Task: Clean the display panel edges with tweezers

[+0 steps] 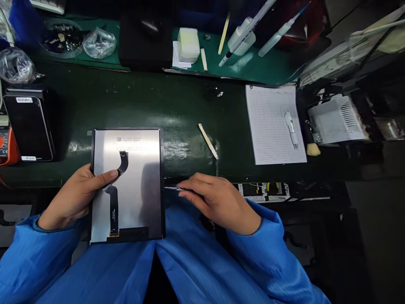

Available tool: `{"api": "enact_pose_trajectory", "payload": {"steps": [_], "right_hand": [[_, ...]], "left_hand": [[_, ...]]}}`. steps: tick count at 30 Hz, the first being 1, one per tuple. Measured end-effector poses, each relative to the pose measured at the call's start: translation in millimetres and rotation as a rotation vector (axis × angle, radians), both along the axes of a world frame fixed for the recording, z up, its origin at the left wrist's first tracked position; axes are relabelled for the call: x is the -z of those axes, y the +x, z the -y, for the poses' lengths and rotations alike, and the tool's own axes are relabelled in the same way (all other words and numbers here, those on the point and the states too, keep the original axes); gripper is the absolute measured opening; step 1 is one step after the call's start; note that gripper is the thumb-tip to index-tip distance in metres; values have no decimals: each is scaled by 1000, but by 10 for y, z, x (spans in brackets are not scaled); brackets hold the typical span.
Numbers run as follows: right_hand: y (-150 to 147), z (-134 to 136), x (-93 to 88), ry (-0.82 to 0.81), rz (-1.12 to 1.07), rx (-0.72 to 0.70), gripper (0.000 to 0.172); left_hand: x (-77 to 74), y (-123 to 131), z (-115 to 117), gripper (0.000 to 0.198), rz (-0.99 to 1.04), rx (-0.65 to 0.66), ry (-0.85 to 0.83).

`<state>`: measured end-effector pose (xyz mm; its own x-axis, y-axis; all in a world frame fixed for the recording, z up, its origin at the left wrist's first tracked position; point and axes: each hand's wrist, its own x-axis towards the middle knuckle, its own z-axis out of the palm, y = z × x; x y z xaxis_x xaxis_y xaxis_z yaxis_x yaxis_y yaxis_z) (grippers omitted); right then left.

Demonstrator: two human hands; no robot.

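A tablet display panel [136,169] is held upright over the table's front edge, its silvery back facing me. My left hand [76,190] grips its left edge, the thumb lying across the back beside a black ribbon cable [123,162]. Below the thumb runs a second ribbon cable [114,211] toward the panel's bottom. On the other side, my right hand [211,196] pinches a pair of metal tweezers [172,188], whose tips reach the panel's right edge. Whether the tips grip anything there is too small to tell.
A wooden stick [208,141] lies on the dark green table. To the right is a lined sheet [268,126] with a pen [291,128] on it. At left sit a phone [29,126] and an orange multimeter [8,143]. A green shelf [215,71] crosses the back.
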<state>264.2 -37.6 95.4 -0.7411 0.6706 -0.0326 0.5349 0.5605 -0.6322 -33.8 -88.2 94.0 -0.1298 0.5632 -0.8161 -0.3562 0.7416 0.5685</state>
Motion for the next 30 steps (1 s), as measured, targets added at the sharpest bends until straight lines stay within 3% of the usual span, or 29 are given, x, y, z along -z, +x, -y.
{"api": "enact_pose_trajectory", "payload": {"steps": [8,13,19,25,30], "right_hand": [[4,10,-10,-57,17,21,19],[10,0,-12,-1,27,-7,22],[-2,3,-26,-89,36,26,21],[-15,6,-12,-18,31,-9,22],[-21,21,-26,-58,36,15,20]], "left_hand": [[45,-33,30,57,9,15,25],[7,-16,21,58,10,-3,19],[-11,-3,19,55,18,-4,13],[-4,-14,30,54,27,1,19],[4,-39,37,51,29,23,32]]}}
